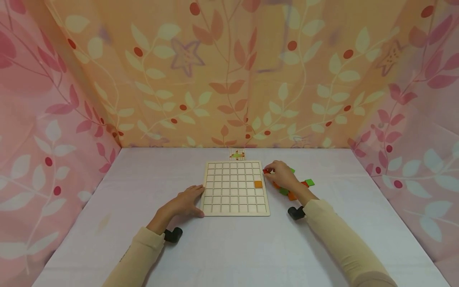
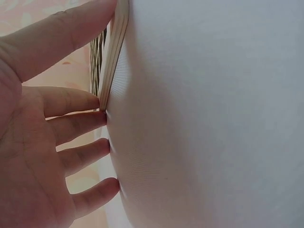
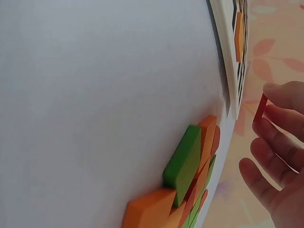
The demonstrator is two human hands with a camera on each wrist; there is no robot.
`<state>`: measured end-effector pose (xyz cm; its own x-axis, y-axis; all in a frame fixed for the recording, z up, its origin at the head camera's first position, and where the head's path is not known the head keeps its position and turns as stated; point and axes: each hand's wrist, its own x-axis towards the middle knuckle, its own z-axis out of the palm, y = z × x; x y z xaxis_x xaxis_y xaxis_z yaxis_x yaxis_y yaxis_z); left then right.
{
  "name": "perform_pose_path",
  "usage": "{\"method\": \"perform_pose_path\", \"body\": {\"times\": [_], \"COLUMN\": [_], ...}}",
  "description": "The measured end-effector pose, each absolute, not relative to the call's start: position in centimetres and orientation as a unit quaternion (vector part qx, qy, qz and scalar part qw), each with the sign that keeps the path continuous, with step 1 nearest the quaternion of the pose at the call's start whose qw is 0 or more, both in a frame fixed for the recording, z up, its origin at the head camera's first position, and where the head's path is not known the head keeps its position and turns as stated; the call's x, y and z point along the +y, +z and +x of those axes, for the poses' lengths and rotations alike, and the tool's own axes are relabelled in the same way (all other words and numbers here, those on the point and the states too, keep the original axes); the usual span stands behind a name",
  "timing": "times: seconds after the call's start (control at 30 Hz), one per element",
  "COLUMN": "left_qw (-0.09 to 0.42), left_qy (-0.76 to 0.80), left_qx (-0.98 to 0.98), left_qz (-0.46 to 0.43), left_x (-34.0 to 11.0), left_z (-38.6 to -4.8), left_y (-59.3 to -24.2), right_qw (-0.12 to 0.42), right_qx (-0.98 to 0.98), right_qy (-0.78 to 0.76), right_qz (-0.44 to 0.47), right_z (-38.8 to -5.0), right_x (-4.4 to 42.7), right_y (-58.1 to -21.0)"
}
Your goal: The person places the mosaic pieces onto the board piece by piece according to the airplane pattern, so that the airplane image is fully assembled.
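A wooden grid board (image 1: 234, 198) lies flat on the white table. One orange square tile (image 1: 258, 184) sits in a cell of its rightmost column. My left hand (image 1: 183, 202) rests at the board's left edge, fingers extended; the thumb touches near the front corner. Beyond the board's right edge, my right hand (image 1: 282, 175) pinches a red tile (image 3: 261, 108) between thumb and fingertips, raised off the table. Beneath and beside this hand lies a loose pile of tiles, including a green tile (image 3: 184, 161) and an orange tile (image 3: 148, 209). The hand partly hides the pile in the head view.
Behind the board lies a small pattern card (image 1: 237, 154) with a coloured figure on a grid. Floral cloth (image 1: 229, 79) walls in the back and sides of the table (image 1: 229, 251). A black wrist mount (image 1: 173, 235) is on the left wrist, another (image 1: 296, 213) on the right.
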<state>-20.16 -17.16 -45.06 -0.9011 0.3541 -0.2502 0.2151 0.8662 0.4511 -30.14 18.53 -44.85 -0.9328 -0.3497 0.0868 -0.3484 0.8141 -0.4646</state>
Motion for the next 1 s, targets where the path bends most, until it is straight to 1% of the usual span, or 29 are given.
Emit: {"method": "perform_pose_path", "body": {"times": [0.2,0.53,0.83,1.0], "left_qw": [0.167,0.167,0.165,0.164], "left_qy": [0.211,0.209,0.21,0.209], "left_qx": [0.952,0.952,0.953,0.953], "left_qz": [0.148,0.15,0.147,0.143], "left_x": [-17.2,-17.3,-17.2,-17.1], "left_z": [-20.2,-20.2,-20.2,-20.2], "left_y": [-45.1,-45.2,-45.2,-45.3], "right_qw": [0.009,0.036,0.038,0.029], "right_qx": [0.952,0.953,0.962,0.966], "right_qy": [-0.235,-0.237,-0.205,-0.19], "right_qz": [-0.197,-0.187,-0.179,-0.172], "right_z": [-30.2,-30.3,-30.2,-30.3], "right_x": [17.4,16.1,15.0,14.8], "right_y": [-44.9,-45.3,-45.5,-45.8]}}
